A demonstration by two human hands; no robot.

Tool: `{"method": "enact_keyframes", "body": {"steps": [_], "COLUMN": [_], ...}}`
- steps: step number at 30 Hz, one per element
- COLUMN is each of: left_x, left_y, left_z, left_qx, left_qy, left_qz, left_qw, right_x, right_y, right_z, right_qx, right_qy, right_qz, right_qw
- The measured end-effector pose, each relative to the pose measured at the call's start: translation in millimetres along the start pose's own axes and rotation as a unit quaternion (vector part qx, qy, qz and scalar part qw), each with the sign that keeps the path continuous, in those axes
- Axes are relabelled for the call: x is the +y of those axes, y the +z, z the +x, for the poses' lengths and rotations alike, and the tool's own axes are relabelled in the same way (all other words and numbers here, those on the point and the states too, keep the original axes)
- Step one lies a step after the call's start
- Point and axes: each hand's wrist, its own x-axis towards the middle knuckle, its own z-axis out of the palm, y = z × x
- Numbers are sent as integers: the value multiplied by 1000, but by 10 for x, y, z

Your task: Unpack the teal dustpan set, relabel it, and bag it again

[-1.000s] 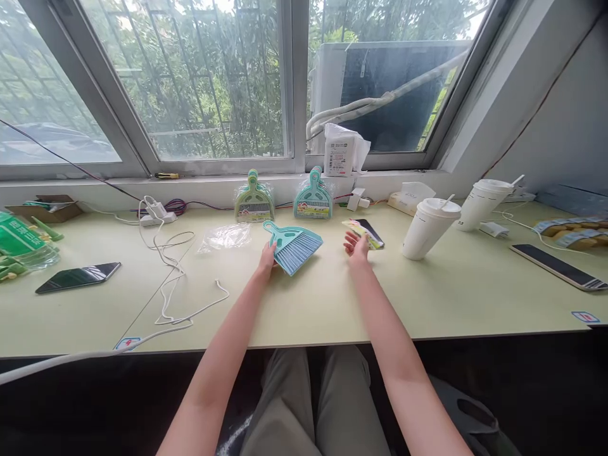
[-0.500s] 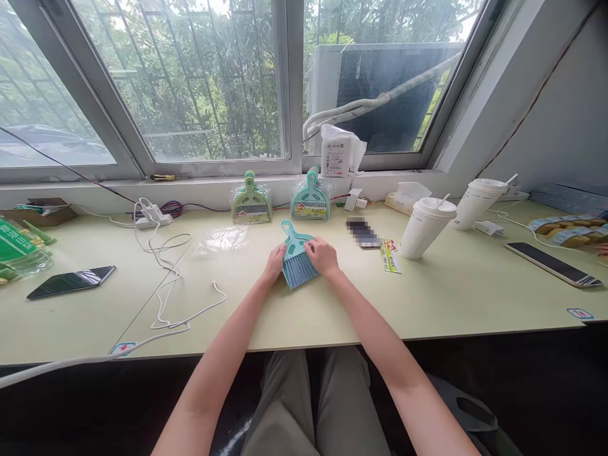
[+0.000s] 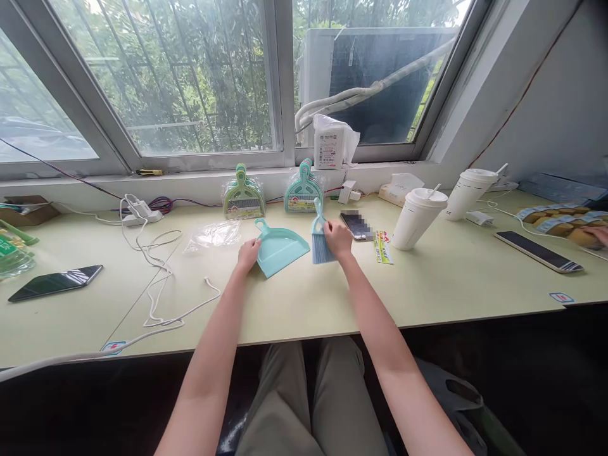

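Turquoise dustpan (image 3: 281, 250) mid-frame on or just over the table (image 3: 304, 310), open side toward lower right, handle up; left hand (image 3: 248, 255) has its left side wall pinched, thumb on top, fingers underneath mostly hidden. Matching hand brush (image 3: 318, 235) just right of the pan, apart from it, handle up, blue bristles down; right hand (image 3: 339, 237) is clamped around the brush's right side, fingers curled; can't tell if the bristles touch the tabletop. Handling pan and brush as two separate pieces looks like the step in hand; best done with a steady left grip so the light pan doesn't twist, and a firm right grip on the hard plastic, not squeezing the bristles. Keep the right wrist clear of the phone (image 3: 350, 223) and printed card (image 3: 382, 247), right of centre; nearer lidded cup (image 3: 418, 218) further right could tip if the elbow swings wide
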Motion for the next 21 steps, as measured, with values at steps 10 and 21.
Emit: {"method": "enact_keyframes", "body": {"steps": [10, 21], "left_x": [90, 22], "left_y": [-203, -164], "left_z": [-149, -191], "left_qx": [140, 184], "left_qy": [-49, -65], "left_qz": [135, 113], "left_qw": [980, 974], "right_x": [31, -290], "right_y": [149, 139], "right_z": [-119, -232], "right_qx": [-33, 31], "right_qy": [-51, -62], "right_qz": [-165, -149], "right_qw": [984, 986]}}
